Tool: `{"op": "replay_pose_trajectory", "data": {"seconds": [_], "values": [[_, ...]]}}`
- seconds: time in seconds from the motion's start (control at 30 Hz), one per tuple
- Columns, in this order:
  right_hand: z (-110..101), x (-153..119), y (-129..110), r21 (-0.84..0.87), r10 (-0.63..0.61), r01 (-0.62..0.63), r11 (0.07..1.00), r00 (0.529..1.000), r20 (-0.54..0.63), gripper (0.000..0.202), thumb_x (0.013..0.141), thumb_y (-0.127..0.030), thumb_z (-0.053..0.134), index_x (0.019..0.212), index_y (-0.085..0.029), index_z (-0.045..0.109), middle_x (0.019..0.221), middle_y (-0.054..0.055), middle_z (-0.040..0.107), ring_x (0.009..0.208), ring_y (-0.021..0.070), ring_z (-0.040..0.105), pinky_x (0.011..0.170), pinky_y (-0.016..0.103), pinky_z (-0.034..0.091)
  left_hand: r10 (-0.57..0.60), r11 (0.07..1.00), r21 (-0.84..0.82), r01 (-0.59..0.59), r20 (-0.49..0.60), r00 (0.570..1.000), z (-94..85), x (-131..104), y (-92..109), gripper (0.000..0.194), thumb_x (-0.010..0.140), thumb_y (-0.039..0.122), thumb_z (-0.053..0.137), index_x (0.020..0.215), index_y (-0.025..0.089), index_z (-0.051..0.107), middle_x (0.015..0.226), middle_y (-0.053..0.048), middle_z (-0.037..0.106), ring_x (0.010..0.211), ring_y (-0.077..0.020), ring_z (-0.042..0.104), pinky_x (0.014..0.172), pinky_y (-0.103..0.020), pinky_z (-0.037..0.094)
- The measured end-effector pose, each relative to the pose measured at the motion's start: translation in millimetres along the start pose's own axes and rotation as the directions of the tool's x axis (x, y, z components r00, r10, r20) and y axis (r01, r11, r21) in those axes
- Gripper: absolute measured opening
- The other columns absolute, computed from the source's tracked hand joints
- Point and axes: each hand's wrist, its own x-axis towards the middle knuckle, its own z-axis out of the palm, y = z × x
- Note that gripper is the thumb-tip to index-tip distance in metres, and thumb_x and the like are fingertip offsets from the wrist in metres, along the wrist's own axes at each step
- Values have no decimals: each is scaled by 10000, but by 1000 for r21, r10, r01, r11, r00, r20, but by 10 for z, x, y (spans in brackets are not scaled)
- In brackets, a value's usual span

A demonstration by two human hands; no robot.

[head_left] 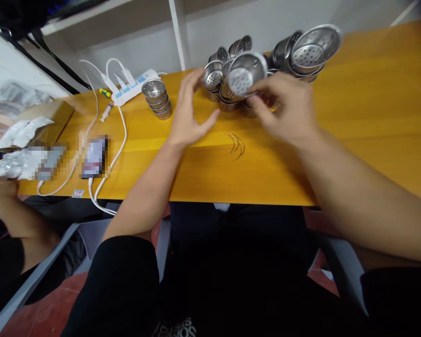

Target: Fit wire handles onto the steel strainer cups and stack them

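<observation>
My right hand (287, 105) pinches the near rim of a perforated metal cup (241, 80), tilted with its mouth toward me and slightly blurred. That cup is at the front of a cluster of similar cups; whether it touches those behind it, I cannot tell. My left hand (189, 110) is open at the cluster's left side, thumb and fingers spread. Its fingertips are close to a small stack of cups (213, 75), contact unclear. To the right stands another stack with a wide, tilted perforated cup (315, 47) on top. Several thin curved wires (235, 146) lie on the table before my hands.
A separate stack of perforated cups (157, 98) stands left on the wooden table (203, 173). Beyond it are a white power strip (136, 86) with cables, a syringe (107, 111) and a phone (94, 158). Another person's arm (24, 224) is at far left, near plastic bags (14, 161).
</observation>
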Motion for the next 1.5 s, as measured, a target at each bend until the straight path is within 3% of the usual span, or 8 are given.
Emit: {"op": "replay_pose_trajectory", "data": {"seconds": [0.13, 0.37, 0.47, 0.67, 0.83, 1.0, 1.17, 1.5], "values": [[193, -85, -121, 148, -58, 33, 988, 985, 163, 394, 1232, -684, 763, 1343, -352, 946, 1310, 153, 911, 1160, 460, 869, 1137, 656, 674, 45, 998, -44, -40, 110, 993, 268, -14, 111, 1264, 1051, 1120, 669, 2018, 423, 247, 2075, -177, 451, 2005, -536, 405, 1673, -801, 355], [271, -134, -50, 89, 21, -40, 995, 979, 203, 750, 1200, -808, 786, 1791, -345, 786, 1037, 81, 906, 1006, 438, 884, 999, 592, 708, 91, 996, -25, -87, 181, 979, 300, -46, 85, 1022, 1168, 926, 670, 1988, 405, 354, 1984, -173, 566, 1934, -512, 532, 1647, -787, 395], [282, -113, -11, 68, 15, -31, 997, 975, 223, 711, 1197, -835, 763, 1685, -323, 834, 1005, 88, 893, 961, 430, 873, 975, 581, 684, 99, 995, -21, -97, 190, 977, 337, -48, 136, 914, 1206, 809, 665, 1976, 400, 391, 1965, -154, 581, 1909, -498, 571, 1629, -813, 418], [234, -89, -104, 49, 23, -41, 998, 944, 330, 502, 1172, -791, 712, 1237, -318, 865, 912, 90, 854, 839, 383, 776, 939, 627, 652, 84, 996, -24, -81, 215, 973, 344, -48, 113, 911, 1192, 732, 716, 1976, 378, 417, 1983, -174, 562, 1910, -500, 561, 1635, -805, 424], [258, -96, -96, 147, 67, -114, 983, 954, 293, 625, 1121, -1005, 733, 1183, -391, 828, 1032, 88, 870, 894, 395, 758, 952, 697, 685, 83, 996, -34, -77, 238, 968, 313, -48, 91, 902, 1192, 739, 721, 1979, 402, 436, 1965, -162, 583, 1901, -488, 563, 1639, -766, 425], [365, -102, 31, 163, 95, -125, 979, 979, 181, 821, 1066, -1174, 645, 1297, -424, 889, 1335, 156, 878, 1213, 486, 768, 1149, 792, 651, 57, 998, -49, -46, 242, 969, 320, -53, 122, 856, 1195, 746, 736, 1942, 404, 497, 1926, -162, 610, 1882, -484, 564, 1617, -766, 463], [406, -106, 113, 179, 104, -144, 973, 971, 214, 848, 1037, -1204, 645, 1349, -459, 905, 1358, 171, 860, 1335, 518, 709, 1235, 843, 603, 66, 997, -46, -55, 258, 964, 325, -70, 152, 885, 1188, 769, 745, 1938, 365, 502, 1918, -184, 605, 1853, -495, 579, 1610, -745, 478], [389, -67, 210, 213, 84, -125, 969, 978, 192, 690, 1041, -1101, 815, 1070, -413, 863, 1249, 144, 838, 1246, 485, 732, 1155, 812, 651, 76, 997, -51, -65, 267, 961, 359, -50, 99, 871, 1179, 778, 777, 1906, 381, 507, 1935, -185, 604, 1856, -488, 582, 1608, -752, 482]]}}
